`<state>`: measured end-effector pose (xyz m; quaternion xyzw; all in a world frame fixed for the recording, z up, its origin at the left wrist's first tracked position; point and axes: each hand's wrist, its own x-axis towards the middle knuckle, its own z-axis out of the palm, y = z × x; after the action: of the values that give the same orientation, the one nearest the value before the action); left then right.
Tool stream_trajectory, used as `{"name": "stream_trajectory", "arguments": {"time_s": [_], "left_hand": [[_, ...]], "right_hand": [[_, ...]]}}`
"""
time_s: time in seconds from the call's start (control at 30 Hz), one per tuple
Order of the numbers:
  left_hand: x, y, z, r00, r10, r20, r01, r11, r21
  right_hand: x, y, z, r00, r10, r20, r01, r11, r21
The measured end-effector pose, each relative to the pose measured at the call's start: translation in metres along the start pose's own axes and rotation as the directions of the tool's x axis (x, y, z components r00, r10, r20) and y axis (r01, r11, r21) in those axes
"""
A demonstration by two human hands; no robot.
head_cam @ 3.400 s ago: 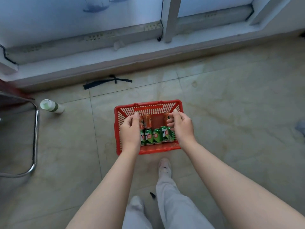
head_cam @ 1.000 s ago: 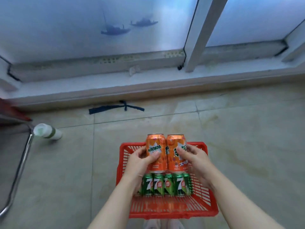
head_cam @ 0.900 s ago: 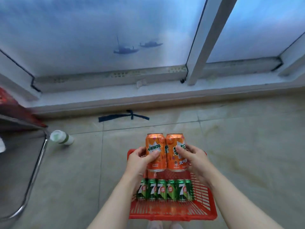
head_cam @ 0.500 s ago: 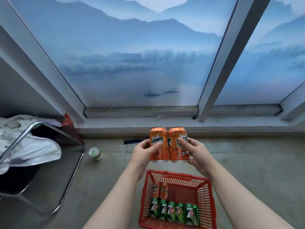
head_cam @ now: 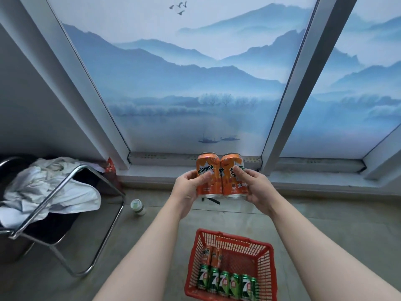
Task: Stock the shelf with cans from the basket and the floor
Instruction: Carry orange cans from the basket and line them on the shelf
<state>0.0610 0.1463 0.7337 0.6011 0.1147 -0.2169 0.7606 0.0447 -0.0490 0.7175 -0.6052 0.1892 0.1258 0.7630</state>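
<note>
Two orange Mirinda cans stand side by side, upright, in front of me above the floor. My left hand (head_cam: 188,187) grips the left orange can (head_cam: 207,170) and my right hand (head_cam: 256,187) grips the right orange can (head_cam: 230,170). Below them on the floor sits the red basket (head_cam: 265,266), holding a row of several green 7up cans (head_cam: 224,285) and two more orange cans (head_cam: 211,256) behind that row. No shelf is in view.
A chrome-framed chair (head_cam: 71,213) with white cloth (head_cam: 45,192) on it stands at the left. A small white-and-green bottle (head_cam: 137,207) lies on the floor near it. A raised sill (head_cam: 303,181) runs under the landscape-printed wall panels (head_cam: 195,83).
Both hands have lifted the two orange cans out of the basket and raised them higher. My view has tilted up from the floor to the wall, and the basket now lies lower in view.
</note>
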Motion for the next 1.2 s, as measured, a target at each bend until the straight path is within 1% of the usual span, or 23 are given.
{"name": "stream_trajectory", "arguments": {"time_s": [0.07,0.2,0.3,0.4,0.6,0.77,0.87,0.93,1.0,1.1,1.2], "left_hand": [[-0.003,0.007,0.001,1.0,0.004,0.001,-0.004,1.0,-0.023],[-0.008,0.02,-0.003,0.998,0.058,-0.018,-0.058,0.997,-0.042],[-0.011,0.028,-0.015,0.995,0.083,-0.058,-0.087,0.994,-0.065],[-0.018,0.037,-0.033,0.988,0.108,-0.114,-0.118,0.989,-0.091],[-0.042,0.055,-0.096,0.963,0.139,-0.231,-0.171,0.978,-0.122],[-0.072,0.065,-0.164,0.918,0.183,-0.351,-0.241,0.962,-0.129],[-0.098,0.068,-0.204,0.882,0.191,-0.43,-0.269,0.955,-0.127],[-0.121,0.067,-0.232,0.839,0.192,-0.509,-0.3,0.944,-0.138],[-0.137,0.067,-0.247,0.812,0.195,-0.551,-0.32,0.937,-0.14],[-0.173,0.063,-0.276,0.73,0.185,-0.658,-0.359,0.923,-0.139],[-0.21,0.055,-0.296,0.634,0.163,-0.756,-0.401,0.905,-0.142]], "right_hand": [[-0.002,-0.01,0.003,1.0,-0.016,0.015,0.016,1.0,-0.016],[-0.002,-0.027,0.012,0.998,-0.011,0.062,0.012,1.0,-0.018],[-0.001,-0.038,0.027,0.994,-0.008,0.107,0.012,0.999,-0.038],[0.002,-0.044,0.051,0.987,-0.018,0.16,0.035,0.994,-0.102],[0.01,-0.043,0.121,0.954,-0.024,0.299,0.066,0.989,-0.131],[0.012,-0.031,0.196,0.912,-0.007,0.41,0.067,0.989,-0.13],[0.005,-0.021,0.246,0.864,0.017,0.503,0.064,0.988,-0.142],[-0.002,-0.011,0.284,0.822,0.06,0.567,0.036,0.987,-0.157],[-0.005,-0.003,0.307,0.794,0.061,0.605,0.052,0.985,-0.167],[-0.017,0.013,0.349,0.699,0.099,0.708,0.053,0.981,-0.189],[-0.033,0.031,0.387,0.617,0.141,0.774,0.044,0.976,-0.213]]}}
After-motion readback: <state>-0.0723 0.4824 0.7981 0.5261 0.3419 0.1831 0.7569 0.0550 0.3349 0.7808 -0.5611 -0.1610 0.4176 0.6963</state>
